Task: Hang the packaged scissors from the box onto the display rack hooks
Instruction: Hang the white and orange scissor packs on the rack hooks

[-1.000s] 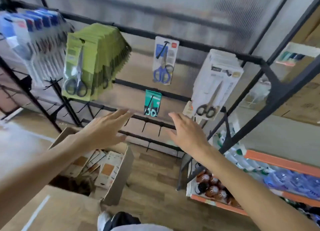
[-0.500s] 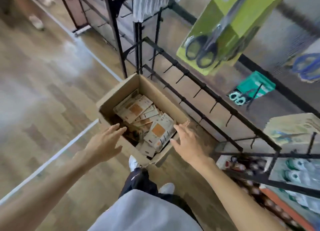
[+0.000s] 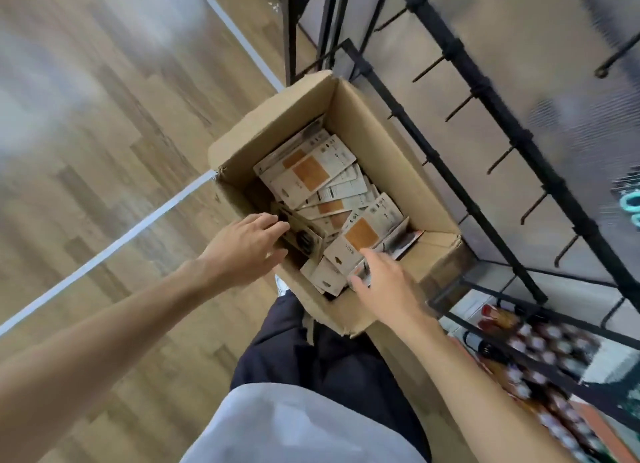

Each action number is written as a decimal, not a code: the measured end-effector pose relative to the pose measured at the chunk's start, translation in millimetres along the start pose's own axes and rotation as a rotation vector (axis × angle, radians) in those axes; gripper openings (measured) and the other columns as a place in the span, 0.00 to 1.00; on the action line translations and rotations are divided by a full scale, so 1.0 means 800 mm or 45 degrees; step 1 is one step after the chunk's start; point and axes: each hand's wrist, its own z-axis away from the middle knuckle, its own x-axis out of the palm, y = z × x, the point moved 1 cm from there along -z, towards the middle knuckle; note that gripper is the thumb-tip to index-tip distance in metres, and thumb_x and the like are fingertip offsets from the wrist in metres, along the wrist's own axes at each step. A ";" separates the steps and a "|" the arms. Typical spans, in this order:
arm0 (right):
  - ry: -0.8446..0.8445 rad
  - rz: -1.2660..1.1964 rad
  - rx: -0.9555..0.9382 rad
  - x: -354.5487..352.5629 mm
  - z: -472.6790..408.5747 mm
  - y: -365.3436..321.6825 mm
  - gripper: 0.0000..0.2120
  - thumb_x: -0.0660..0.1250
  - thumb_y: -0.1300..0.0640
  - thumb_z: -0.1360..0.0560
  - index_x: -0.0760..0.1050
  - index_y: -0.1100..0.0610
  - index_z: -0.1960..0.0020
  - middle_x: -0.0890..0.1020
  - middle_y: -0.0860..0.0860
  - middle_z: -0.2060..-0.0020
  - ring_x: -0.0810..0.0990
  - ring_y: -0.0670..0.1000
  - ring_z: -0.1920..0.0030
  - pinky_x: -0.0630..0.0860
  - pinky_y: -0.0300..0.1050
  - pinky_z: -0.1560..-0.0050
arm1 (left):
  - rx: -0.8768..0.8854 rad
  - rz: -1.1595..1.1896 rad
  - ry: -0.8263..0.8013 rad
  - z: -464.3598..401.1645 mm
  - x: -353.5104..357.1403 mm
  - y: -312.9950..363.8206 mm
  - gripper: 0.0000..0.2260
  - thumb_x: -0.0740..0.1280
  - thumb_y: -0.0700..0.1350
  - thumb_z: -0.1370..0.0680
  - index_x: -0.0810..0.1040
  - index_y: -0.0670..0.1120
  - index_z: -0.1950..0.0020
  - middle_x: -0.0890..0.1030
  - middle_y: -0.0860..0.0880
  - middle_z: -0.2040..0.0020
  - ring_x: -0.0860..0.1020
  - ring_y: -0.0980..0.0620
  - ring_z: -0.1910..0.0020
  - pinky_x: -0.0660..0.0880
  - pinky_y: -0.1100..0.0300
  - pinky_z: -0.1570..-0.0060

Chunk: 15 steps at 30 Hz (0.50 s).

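An open cardboard box (image 3: 388, 140) stands on the wooden floor under the display rack (image 3: 485, 123). Inside lie several packaged scissors (image 3: 311, 175), white cards with orange-brown panels, most face down. My left hand (image 3: 246, 247) reaches into the box's near left side, fingers extended and touching a package that shows black scissor handles (image 3: 304, 240). My right hand (image 3: 384, 282) reaches in at the near right, fingertips on the edge of the cards; what they hold is hidden. The rack's black bar carries a row of bare hooks (image 3: 460, 107).
A low shelf of small bottles (image 3: 540, 351) sits at the lower right beside the box. A white line (image 3: 114, 240) crosses the floor on the left. My legs and a shoe (image 3: 280, 286) stand right against the box's near wall.
The view has tilted down from the rack to the box. Both hands have dropped from in front of the hooks into the box and now touch the packages.
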 end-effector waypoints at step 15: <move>-0.374 0.299 -0.001 0.105 -0.152 0.021 0.09 0.67 0.53 0.22 0.79 0.54 0.44 0.80 0.53 0.49 0.81 0.57 0.48 0.78 0.49 0.53 | -0.402 0.134 -0.420 -0.212 0.101 -0.075 0.29 0.58 0.40 0.18 0.49 0.51 0.19 0.57 0.40 0.22 0.65 0.40 0.27 0.68 0.49 0.34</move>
